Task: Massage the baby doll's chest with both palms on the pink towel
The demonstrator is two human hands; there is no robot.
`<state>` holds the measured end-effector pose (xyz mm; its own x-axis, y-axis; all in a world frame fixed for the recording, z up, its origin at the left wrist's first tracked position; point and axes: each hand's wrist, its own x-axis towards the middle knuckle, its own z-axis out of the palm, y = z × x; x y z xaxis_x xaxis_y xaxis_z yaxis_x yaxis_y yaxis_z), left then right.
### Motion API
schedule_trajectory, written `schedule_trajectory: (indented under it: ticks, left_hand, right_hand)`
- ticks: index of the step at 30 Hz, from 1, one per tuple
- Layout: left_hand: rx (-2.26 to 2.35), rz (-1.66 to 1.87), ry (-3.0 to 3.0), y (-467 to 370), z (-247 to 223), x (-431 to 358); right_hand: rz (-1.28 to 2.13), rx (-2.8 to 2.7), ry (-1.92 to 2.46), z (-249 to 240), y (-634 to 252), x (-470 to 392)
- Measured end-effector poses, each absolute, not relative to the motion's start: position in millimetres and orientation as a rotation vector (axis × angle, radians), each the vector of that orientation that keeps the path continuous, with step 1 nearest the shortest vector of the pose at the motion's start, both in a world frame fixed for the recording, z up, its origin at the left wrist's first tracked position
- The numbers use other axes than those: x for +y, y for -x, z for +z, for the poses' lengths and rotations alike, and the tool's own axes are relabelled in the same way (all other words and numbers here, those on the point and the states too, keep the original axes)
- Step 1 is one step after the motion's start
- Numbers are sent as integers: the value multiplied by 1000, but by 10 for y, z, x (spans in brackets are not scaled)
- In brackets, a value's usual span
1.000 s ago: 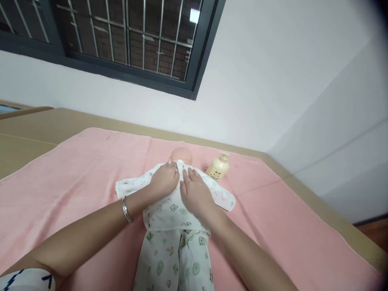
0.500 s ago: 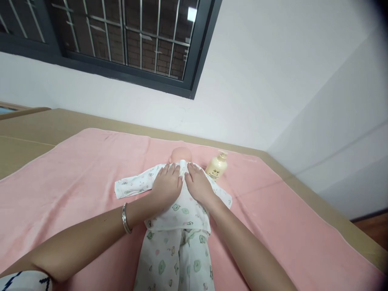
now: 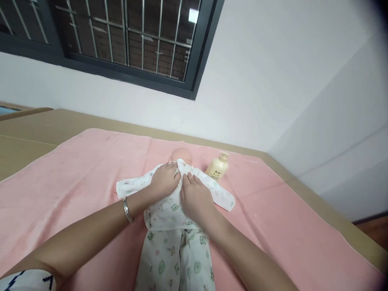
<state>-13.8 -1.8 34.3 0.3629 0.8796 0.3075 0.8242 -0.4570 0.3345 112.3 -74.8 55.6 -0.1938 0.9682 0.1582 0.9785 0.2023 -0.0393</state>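
Observation:
A doll's bald head [image 3: 182, 154] shows at the far end of a white printed baby shirt [image 3: 169, 212]; the doll lies on its back or front, I cannot tell which. Matching printed baby trousers [image 3: 159, 262] extend toward me. My left hand [image 3: 164, 180], with a silver bangle on its wrist, is closed on the shirt near the collar, where the cloth is bunched up. Lower on the right half of the chest, my right hand [image 3: 197, 198] rests with its fingers stretched out on the fabric. The shirt's sleeves spread out to both sides.
A pale yellow pump bottle [image 3: 217, 166] stands just beyond the right sleeve. Under everything lies a pink cloth [image 3: 100, 161] on a wooden surface [image 3: 75, 121]. Behind are a white wall [image 3: 242, 81] and a barred window [image 3: 130, 44].
My right hand has slid down toward me from the shoulder. My left hand has shifted slightly, and cloth is now gathered at its fingers. The right sleeve lies more exposed.

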Motion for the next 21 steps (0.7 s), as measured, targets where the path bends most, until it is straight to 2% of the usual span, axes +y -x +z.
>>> schedule_trajectory:
  ticks: [6,15,21]
  left_hand:
    - [1557,752,-2667,17,229,-304]
    - [1468,680,-2521,142,334,-9]
    - [1530,740,-2592,60,232,-144]
  right_hand:
    - [117,-2177,1694,574,-1410,-386]
    - [7,-2169,1833,479,-1177,-576]
    - [146,-2162,1748,573,-1297,-492]
